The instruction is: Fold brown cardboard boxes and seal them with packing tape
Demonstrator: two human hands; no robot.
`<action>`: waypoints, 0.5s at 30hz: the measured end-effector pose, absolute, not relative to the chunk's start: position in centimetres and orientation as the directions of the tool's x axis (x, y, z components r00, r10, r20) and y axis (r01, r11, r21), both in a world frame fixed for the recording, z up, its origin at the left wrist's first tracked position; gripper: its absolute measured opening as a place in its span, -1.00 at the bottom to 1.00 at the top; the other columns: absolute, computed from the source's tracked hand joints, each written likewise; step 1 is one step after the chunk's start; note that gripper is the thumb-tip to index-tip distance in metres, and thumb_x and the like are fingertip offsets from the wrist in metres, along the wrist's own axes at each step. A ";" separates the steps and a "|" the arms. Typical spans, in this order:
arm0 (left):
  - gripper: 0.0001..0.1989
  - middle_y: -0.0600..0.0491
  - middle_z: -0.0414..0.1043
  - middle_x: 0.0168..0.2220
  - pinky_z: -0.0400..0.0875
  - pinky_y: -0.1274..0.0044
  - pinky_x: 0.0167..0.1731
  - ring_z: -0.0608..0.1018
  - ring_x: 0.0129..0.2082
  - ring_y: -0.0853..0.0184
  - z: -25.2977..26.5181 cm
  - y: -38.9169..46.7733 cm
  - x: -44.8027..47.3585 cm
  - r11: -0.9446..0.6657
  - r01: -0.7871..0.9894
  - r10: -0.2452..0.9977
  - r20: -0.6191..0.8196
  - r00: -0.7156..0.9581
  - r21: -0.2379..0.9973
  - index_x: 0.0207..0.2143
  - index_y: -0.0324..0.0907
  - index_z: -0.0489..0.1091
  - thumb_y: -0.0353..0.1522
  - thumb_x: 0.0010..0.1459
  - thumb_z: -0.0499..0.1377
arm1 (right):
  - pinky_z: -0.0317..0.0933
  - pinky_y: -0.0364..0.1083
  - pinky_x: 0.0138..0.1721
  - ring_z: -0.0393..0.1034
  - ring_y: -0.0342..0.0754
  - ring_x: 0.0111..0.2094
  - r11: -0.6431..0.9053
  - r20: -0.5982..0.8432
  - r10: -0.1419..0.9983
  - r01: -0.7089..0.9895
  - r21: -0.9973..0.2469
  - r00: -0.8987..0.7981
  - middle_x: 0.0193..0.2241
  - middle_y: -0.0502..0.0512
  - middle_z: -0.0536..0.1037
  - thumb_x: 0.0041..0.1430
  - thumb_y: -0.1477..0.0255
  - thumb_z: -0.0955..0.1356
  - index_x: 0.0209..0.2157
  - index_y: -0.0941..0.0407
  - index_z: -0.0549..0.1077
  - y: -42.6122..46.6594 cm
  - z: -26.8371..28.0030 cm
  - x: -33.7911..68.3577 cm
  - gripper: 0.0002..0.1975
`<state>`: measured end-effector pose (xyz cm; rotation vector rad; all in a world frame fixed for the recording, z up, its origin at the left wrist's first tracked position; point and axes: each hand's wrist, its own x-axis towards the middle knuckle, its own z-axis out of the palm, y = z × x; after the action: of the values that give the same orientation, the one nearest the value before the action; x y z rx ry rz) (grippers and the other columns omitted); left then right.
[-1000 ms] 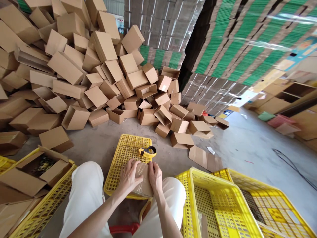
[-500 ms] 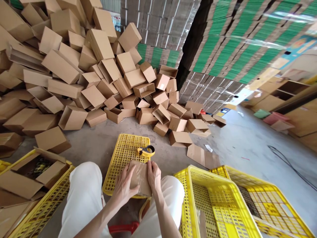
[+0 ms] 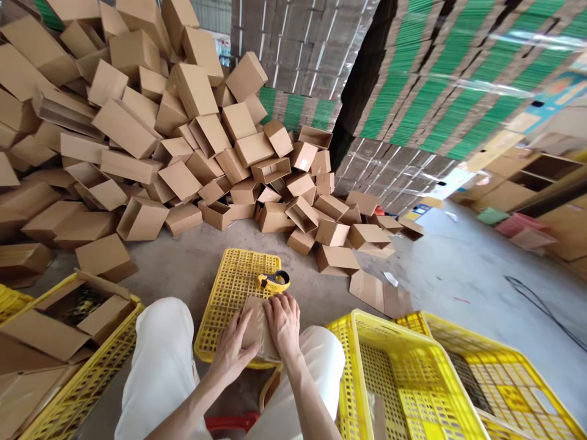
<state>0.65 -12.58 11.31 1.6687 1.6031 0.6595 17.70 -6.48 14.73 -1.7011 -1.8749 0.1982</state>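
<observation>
A small taped cardboard box point(image 3: 257, 333) rests on an upturned yellow plastic crate point(image 3: 224, 290) between my knees. My left hand point(image 3: 233, 345) grips the box's left side, thumb toward the near edge and fingers over the top. Across its right side lies my right hand point(image 3: 284, 321), fingers together and bent over the top edge. Clear tape glints along the box's top. Just beyond the box, a yellow tape dispenser point(image 3: 274, 282) sits on the crate, touching neither hand.
A large heap of cardboard boxes point(image 3: 183, 165) fills the floor ahead. On my right stand two yellow crates point(image 3: 367, 324); on my left another crate point(image 3: 110, 348) carries an open carton point(image 3: 50, 333). Stacked flat cardboard point(image 3: 413, 73) rises behind. A black cable point(image 3: 541, 305) lies far right.
My right hand has shifted from the box's right edge onto its top, fingers now lying over it. The left hand stays on the left side. The view has moved slightly.
</observation>
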 end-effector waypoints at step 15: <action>-0.25 -0.05 -0.01 0.54 0.12 0.33 0.46 0.16 0.51 0.21 9.1 -11.2 0.2 0.111 0.434 0.986 -0.154 0.065 0.894 0.55 -0.15 -0.15 -0.19 0.41 0.00 | 0.00 0.30 0.46 -0.07 0.27 0.52 0.076 0.167 0.977 0.519 -0.852 0.132 0.53 0.23 0.02 0.39 0.02 0.34 0.52 0.04 0.01 -13.0 11.3 19.8 -0.15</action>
<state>0.25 -11.17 9.13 1.4595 1.5077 0.7908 19.84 -13.05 11.33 -1.5605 -1.5032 0.6806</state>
